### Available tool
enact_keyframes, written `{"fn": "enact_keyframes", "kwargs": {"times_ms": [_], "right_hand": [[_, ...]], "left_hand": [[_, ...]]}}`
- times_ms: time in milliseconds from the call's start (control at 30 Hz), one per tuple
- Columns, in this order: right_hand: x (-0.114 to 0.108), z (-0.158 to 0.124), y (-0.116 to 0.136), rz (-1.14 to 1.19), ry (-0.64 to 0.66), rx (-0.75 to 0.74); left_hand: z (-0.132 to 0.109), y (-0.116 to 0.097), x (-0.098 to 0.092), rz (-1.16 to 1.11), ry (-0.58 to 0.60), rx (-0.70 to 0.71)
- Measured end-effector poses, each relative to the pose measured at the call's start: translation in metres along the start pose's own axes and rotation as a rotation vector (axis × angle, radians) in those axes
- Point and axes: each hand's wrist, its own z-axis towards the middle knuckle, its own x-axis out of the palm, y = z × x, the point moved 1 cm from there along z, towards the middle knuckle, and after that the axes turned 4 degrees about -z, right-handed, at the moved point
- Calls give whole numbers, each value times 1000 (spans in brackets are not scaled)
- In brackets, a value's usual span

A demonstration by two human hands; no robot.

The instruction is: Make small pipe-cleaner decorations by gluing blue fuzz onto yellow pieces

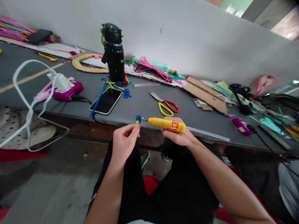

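Pinched in the fingertips of my left hand (126, 137) is a small blue and yellow pipe cleaner piece (138, 119), its blue tuft upward. My right hand (175, 134) is wrapped round a yellow glue gun (165, 123). A long clear glue stick (207, 133) sticks out of its rear. The gun's metal nozzle points left, close beside the blue tuft; whether they touch I cannot tell. Beyond the gun lie scissors (164, 104) with one red and one yellow handle. A phone (106, 101) rests left of them, with a blue pipe cleaner (98, 99) across it.
A black bottle (114, 56) stands behind the phone, near blue and yellow pipe cleaner bits (126, 93). White cables (29, 115) and a purple power adapter (67, 91) are at the left. Cardboard (205, 93) lies back right. The table's front edge runs just beyond my hands.
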Motion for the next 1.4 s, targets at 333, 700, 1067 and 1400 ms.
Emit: {"fn": "enact_keyframes", "kwargs": {"times_ms": [333,700,1067,1400], "right_hand": [[6,1,2,-64,-6,14],[6,0,2,-107,-6,5],[5,0,0,-191,-11,-23],[4,1,3,-247,-29,-69]], "left_hand": [[-4,-3,2,63,21,49],[-4,-5,3,84,19,67],[-6,-4,4,70,-6,99],[-6,-5,3,84,17,87]]}}
